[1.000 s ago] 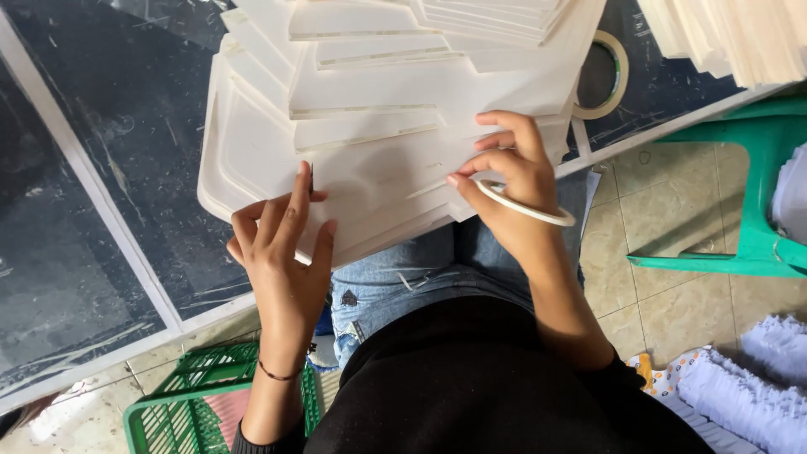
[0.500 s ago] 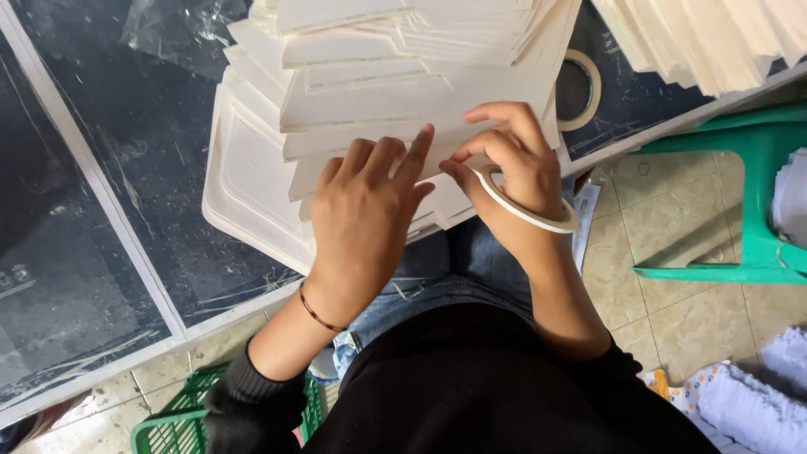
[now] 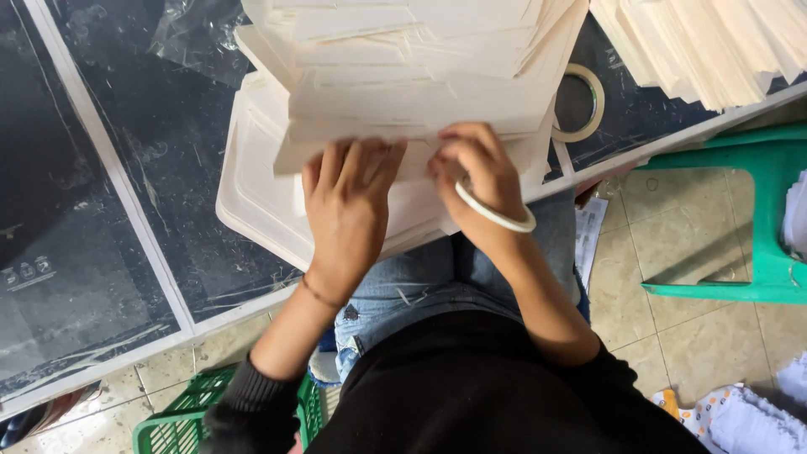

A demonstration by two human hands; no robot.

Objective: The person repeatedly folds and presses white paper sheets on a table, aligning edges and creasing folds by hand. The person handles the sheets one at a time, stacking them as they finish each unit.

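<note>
Cardboard stack (image 3: 420, 92): cream die-cut sheets, fanned, on dark table (image 3: 151, 168), its near edge overhanging the table edge above the person's lap. Near to far: black top and blue jeans (image 3: 420, 290) lowest in view; green crate (image 3: 176, 429) on tiled floor at left, green plastic stool (image 3: 756, 219) at right. Left hand (image 3: 349, 210) lies flat on the lower sheets, fingers extended and slightly spread. Right hand (image 3: 475, 176), white ring (image 3: 496, 214) around it, fingers curled, pinching a sheet edge. Beyond: tape roll (image 3: 580, 105), second sheet stack (image 3: 706, 46).
</note>
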